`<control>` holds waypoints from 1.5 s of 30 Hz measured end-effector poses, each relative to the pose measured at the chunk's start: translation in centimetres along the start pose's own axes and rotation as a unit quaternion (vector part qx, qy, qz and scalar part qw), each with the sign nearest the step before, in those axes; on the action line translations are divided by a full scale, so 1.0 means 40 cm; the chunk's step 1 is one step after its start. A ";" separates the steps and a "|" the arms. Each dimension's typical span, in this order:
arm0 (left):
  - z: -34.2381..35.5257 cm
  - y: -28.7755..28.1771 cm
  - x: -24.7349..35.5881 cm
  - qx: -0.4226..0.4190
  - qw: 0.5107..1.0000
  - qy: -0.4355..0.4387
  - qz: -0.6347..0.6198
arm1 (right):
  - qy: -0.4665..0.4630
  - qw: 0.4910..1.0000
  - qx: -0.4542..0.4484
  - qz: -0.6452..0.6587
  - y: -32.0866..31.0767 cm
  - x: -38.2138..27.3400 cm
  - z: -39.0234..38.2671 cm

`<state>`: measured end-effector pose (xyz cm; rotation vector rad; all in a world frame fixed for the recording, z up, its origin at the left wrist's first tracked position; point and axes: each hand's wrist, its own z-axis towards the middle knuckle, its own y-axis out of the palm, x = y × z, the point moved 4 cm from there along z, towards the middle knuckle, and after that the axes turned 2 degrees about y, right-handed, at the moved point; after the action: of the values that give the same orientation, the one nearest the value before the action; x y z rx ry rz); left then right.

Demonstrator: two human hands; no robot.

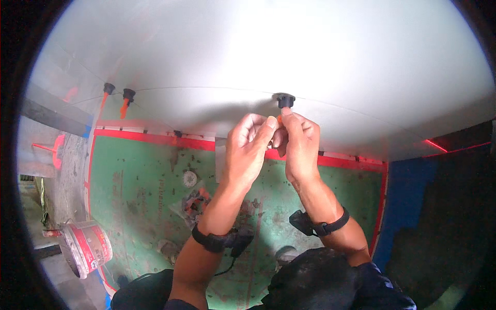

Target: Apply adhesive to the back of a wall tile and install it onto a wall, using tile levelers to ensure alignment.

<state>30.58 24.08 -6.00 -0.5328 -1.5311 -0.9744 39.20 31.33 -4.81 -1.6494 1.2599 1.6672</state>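
Pale-grey, glossy wall [372, 57] with a thin seam, above green floor sheet [139, 165] edged in red tape [155, 137]. Far left: white-and-red cylindrical bucket [89, 248]. Next, two round black caps [128, 95] with orange stems, at the seam. Left hand [250, 144]: fingers curled nearly closed, cannot tell if gripping. Small orange piece [279, 119] between both hands, just below third black cap [285, 100]. Right hand [302, 142]: fingers pinched on the orange piece
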 end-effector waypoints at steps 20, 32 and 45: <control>0.006 0.055 0.120 0.076 0.751 0.310 0.579 | -0.089 0.989 0.009 -0.115 -0.082 -0.005 0.004; 0.001 0.081 0.142 0.032 0.655 0.434 0.618 | -0.102 0.934 -0.015 -0.343 -0.057 -0.073 0.076; 0.004 0.065 0.125 0.067 0.747 0.357 0.557 | -0.003 0.999 -0.036 -0.026 -0.046 0.031 0.056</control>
<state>31.48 24.67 -0.48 -0.7138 -0.3743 -0.0493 39.39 33.75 -6.84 -1.7024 1.1560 1.7032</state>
